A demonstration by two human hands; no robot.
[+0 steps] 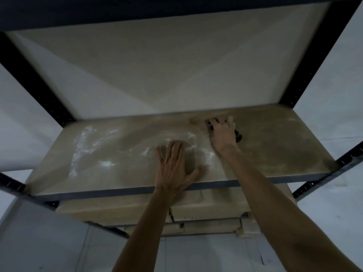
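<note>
Head view: left hand point(172, 165), fingers straight, covers round pad point(189, 162); right hand point(223, 134) fingers grip dark tool point(238, 136).

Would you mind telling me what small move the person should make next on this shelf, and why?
Probably draw the right hand and the dark tool it grips leftward across the shelf board, toward the white dusty streaks. Those streaks lie on the left part, while the tool sits far back, right of them; the left hand lies flat on a round grey pad.
</note>
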